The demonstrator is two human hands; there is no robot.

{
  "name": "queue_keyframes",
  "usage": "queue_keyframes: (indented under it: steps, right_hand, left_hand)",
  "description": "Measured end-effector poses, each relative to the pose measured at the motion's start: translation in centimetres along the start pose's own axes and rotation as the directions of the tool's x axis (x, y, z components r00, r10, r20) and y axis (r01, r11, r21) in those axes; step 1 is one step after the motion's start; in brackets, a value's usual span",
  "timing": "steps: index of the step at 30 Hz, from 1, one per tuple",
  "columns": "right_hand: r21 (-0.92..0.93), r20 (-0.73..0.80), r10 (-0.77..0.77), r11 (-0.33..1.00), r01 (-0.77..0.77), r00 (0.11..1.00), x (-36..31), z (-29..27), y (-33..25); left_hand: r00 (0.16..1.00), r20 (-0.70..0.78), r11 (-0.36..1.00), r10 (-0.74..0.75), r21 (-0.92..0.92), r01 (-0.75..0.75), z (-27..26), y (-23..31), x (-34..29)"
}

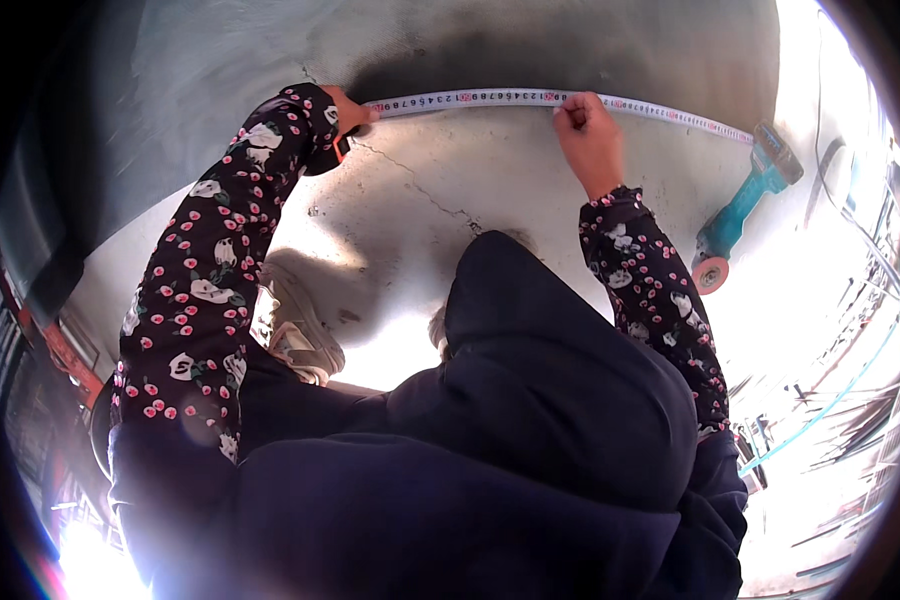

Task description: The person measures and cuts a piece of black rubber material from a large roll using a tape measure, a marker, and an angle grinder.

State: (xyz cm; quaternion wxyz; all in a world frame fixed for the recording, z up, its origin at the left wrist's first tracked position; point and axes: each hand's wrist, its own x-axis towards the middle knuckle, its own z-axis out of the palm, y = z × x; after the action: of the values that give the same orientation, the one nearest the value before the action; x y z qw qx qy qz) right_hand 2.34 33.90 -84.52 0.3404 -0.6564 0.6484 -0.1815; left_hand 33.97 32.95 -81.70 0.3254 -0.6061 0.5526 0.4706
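A white tape measure is pulled out along the foot of a grey wall, its blade running from my left hand to the far right. My left hand is closed at the blade's left end, thumb against it; the sleeve hides most of its fingers. My right hand pinches the blade further right, fingers curled and pressed together. Beyond it, the blade carries on down to a teal cordless angle grinder, which lies on the floor and touches or overlaps its far end.
The grey wall rises just past the tape. A crack crosses the concrete floor. My shoe and bent knee are close below. Thin rods, a blue hose and a dark cable lie at the right.
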Motion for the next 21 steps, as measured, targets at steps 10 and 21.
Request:
queue_keyframes:
  steps: [10,21]
  right_hand:
    - [-0.021,0.109,0.001,1.0,0.001,0.994,0.1,1.8,-0.8]
    - [-0.048,0.111,-0.014,0.999,0.02,0.994,0.0,2.4,-1.5]
  left_hand:
    - [0.994,-0.029,0.994,-0.106,-0.024,0.105,0.6,-0.3,1.0]
    - [0.991,-0.001,0.984,-0.135,-0.114,0.134,0.6,-0.1,0.2]
